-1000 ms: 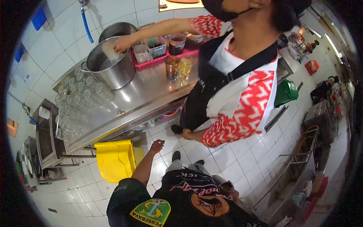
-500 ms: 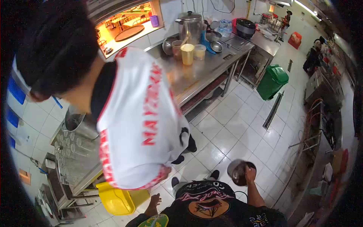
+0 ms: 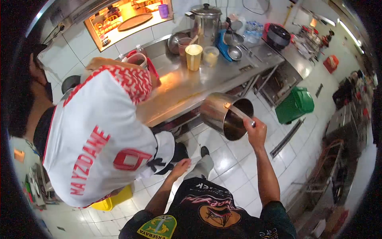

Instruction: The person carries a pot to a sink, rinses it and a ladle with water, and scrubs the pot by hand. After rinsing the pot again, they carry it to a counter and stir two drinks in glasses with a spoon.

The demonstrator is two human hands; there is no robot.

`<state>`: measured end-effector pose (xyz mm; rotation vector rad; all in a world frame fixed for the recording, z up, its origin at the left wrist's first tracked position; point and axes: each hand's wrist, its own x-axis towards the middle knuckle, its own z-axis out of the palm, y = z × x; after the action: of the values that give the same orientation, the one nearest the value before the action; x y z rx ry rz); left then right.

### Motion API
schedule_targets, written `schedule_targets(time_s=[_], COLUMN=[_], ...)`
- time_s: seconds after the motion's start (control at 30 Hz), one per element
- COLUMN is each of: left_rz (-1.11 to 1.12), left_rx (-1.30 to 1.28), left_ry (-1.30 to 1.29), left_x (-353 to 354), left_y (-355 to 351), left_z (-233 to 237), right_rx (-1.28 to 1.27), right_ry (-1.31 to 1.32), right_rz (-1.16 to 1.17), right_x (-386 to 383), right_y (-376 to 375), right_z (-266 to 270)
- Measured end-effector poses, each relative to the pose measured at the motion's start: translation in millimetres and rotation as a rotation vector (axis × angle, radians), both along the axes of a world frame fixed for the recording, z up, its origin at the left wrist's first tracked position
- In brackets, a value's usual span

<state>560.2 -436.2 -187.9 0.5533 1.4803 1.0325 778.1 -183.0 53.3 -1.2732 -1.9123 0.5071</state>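
Observation:
My right hand [image 3: 257, 130] is closed round the long handle of a metal pot [image 3: 215, 113]. The pot hangs tilted in front of me, its dark mouth facing right, near the front edge of the steel counter [image 3: 159, 107]. My left hand [image 3: 181, 168] is low at the centre, beside the co-worker's white apron, and its fingers look loosely bent with nothing seen in them. A co-worker in a white and red jersey [image 3: 95, 139] leans over the counter on the left.
On the counter are a yellow-filled jug [image 3: 193, 57], a large lidded pot [image 3: 205, 26], metal bowls [image 3: 234, 52] and a black rice cooker [image 3: 277, 36]. A green bin [image 3: 294, 105] stands on the tiled floor; a yellow bin [image 3: 119, 199] is behind the co-worker.
My right hand has raised the pot from low at my side to near the counter edge. My left hand has moved up and right. The co-worker has shifted left, an arm now over the counter.

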Motion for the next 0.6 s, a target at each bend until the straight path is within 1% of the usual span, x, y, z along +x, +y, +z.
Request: schedule_targets(time_s=[0.07, 0.1, 0.13, 0.17, 0.2, 0.23, 0.27, 0.33, 0.4, 0.47, 0.5, 0.53, 0.6], left_rz=[-0.006, 0.069, 0.141, 0.154, 0.143, 0.133, 0.156, 0.214, 0.267, 0.285, 0.306, 0.328, 0.387], left_rx=[0.132, 0.192, 0.252, 0.261, 0.289, 0.326, 0.347, 0.318, 0.338, 0.342, 0.355, 0.372, 0.327], left_ry=[-0.147, -0.355, -0.568, -0.585, -0.712, -0.837, -0.853, -0.759, -0.789, -0.926, -0.910, -0.905, -0.962], left_x=[5.2, 7.7, 5.7, -0.1, -3.6, -5.3, -2.7, -0.5, -6.4, -18.0, -21.5, -25.6, -31.5], left_y=[77.8, 114.8, 149.1, 178.2, 207.7, 234.5, 254.4, 283.6, 311.7, 338.1, 348.1, 359.0, 382.2], left_z=[63.1, 86.6, 101.9, 108.2, 113.8, 119.6, 134.6, 163.2, 155.0, 147.6, 142.8, 130.5, 97.2], right_rx=[-0.113, -0.065, -0.050, -0.019, 0.014, 0.108, 0.117, 0.230, 0.277, 0.317, 0.320, 0.312, 0.298], right_ry=[0.073, 0.110, 0.101, 0.076, 0.045, -0.013, -0.033, -0.214, -0.216, -0.207, -0.202, -0.239, -0.316], right_rz=[0.100, 0.163, 0.176, 0.227, 0.284, 0.318, 0.345, 0.385, 0.431, 0.543, 0.569, 0.612, 0.697], right_x=[-25.0, -37.7, -51.3, -62.2, -71.8, -82.2, -89.8, -109.3, -130.5, -149.0, -156.2, -164.3, -177.8], right_y=[41.6, 61.6, 81.2, 96.5, 112.1, 127.9, 143.8, 169.0, 191.2, 211.4, 219.5, 226.9, 240.2], right_z=[23.1, 32.2, 41.3, 47.7, 53.4, 54.2, 58.0, 62.4, 64.8, 62.0, 58.6, 54.4, 45.2])
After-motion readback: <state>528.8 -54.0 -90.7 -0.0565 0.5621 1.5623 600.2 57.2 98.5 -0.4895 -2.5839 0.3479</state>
